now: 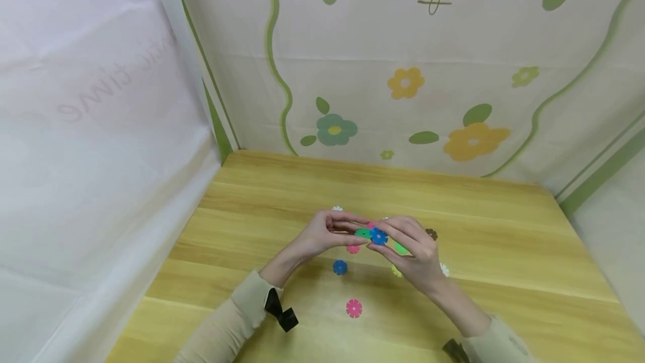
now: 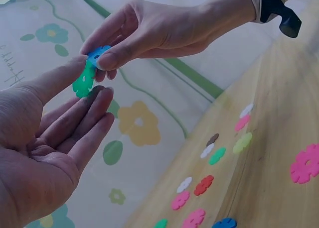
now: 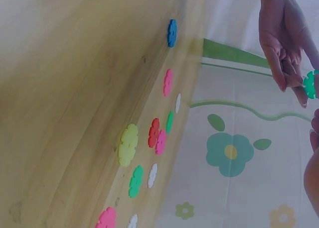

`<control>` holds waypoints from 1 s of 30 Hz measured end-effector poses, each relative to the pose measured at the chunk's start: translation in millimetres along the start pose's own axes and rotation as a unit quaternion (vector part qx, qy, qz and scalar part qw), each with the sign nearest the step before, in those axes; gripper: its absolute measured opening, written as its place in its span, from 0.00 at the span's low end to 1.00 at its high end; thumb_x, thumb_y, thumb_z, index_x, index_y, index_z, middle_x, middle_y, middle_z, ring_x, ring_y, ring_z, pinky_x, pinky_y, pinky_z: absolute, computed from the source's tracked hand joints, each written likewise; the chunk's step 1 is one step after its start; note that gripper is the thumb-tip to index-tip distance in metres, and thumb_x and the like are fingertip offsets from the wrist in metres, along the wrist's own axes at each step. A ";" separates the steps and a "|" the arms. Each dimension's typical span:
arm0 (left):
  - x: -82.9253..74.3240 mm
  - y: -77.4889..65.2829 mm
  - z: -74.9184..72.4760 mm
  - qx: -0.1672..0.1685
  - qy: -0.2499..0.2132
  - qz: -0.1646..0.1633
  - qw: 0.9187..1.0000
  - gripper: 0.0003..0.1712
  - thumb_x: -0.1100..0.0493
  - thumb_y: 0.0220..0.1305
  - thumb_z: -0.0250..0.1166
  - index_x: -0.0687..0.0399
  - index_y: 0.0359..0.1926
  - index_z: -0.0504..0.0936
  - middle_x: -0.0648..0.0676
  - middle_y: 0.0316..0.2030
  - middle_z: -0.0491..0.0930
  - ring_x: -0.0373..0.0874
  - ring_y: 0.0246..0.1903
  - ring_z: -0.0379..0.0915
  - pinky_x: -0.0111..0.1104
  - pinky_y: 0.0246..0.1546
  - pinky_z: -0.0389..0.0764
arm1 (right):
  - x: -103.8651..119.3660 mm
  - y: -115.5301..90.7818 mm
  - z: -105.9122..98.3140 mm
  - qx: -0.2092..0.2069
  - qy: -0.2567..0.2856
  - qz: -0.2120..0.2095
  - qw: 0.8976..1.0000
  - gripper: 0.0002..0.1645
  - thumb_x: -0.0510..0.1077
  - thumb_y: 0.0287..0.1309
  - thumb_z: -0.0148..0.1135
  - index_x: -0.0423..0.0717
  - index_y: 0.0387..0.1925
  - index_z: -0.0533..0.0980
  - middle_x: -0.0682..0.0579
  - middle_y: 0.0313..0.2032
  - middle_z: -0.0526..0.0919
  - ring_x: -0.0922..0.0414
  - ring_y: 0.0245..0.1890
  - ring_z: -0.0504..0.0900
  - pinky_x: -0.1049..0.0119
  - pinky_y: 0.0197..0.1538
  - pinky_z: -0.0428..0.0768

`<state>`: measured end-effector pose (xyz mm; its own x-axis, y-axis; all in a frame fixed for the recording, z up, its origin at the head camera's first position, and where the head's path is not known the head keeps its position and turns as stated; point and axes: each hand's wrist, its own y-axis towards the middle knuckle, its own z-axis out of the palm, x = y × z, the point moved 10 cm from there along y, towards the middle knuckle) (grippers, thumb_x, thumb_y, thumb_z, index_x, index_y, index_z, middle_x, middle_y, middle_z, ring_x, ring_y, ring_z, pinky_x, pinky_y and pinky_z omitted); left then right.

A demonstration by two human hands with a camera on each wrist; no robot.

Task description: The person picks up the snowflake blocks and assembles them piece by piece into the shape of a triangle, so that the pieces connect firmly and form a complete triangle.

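A printed wall cloth [image 1: 363, 32] hangs beyond the far edge of the bench [image 1: 252, 200]. From a loose blue disc [image 1: 340, 267] on this bench, the wood runs broadly to the left edge. The right hand [image 1: 418, 254] is raised behind and right of the loose blue disc, its thumb and fingers nearly together, pinching a held blue disc [image 1: 379, 236]. The left hand [image 1: 319, 234], raised behind the loose blue disc, pinches a held green disc [image 1: 362, 233]; its remaining fingers stretch out with air below. These two discs touch; whether they are interlocked, I cannot tell. One pink disc [image 1: 354, 308] lies in front of the loose blue disc, well inside the edges.
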<state>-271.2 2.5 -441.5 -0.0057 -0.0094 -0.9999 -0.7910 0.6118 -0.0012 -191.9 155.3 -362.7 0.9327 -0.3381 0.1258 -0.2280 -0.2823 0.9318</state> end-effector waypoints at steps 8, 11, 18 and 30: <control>0.2 -0.9 5.3 0.052 0.020 0.008 0.998 0.19 0.62 0.76 0.72 0.66 0.62 0.88 0.67 0.58 0.90 0.41 0.50 0.91 0.37 0.60 0.90 | 4.5 2.8 5.7 0.039 0.020 0.000 0.999 0.24 0.51 0.75 0.70 0.29 0.46 0.88 0.39 0.42 0.92 0.46 0.43 0.87 0.76 0.70 0.80; 1.4 -0.6 5.2 0.059 0.032 0.005 0.998 0.17 0.64 0.76 0.71 0.67 0.61 0.88 0.65 0.58 0.90 0.38 0.51 0.89 0.34 0.59 0.90 | 5.8 3.6 8.7 0.057 0.024 0.002 0.998 0.24 0.52 0.76 0.69 0.31 0.47 0.88 0.40 0.43 0.92 0.47 0.43 0.88 0.76 0.70 0.80; 3.1 0.6 3.5 0.053 0.011 -0.011 0.998 0.17 0.65 0.78 0.68 0.71 0.61 0.87 0.68 0.55 0.90 0.41 0.47 0.92 0.42 0.63 0.90 | 7.5 6.7 10.6 0.060 0.034 0.003 0.998 0.23 0.51 0.76 0.68 0.30 0.50 0.87 0.39 0.44 0.92 0.46 0.43 0.89 0.76 0.70 0.80; -2.6 -1.6 3.0 0.018 -0.002 -0.016 1.000 0.18 0.66 0.75 0.71 0.73 0.60 0.86 0.65 0.54 0.90 0.37 0.44 0.88 0.34 0.58 0.90 | 9.7 11.5 10.7 0.050 0.039 -0.013 0.998 0.22 0.47 0.76 0.69 0.26 0.49 0.87 0.38 0.43 0.92 0.44 0.44 0.90 0.74 0.70 0.82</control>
<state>-268.1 3.9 -438.9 0.0210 -0.0268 -0.9994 -0.7681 0.6395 -0.0333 -188.5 139.2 -354.4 0.9565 -0.2600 0.1326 -0.2275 -0.3797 0.8967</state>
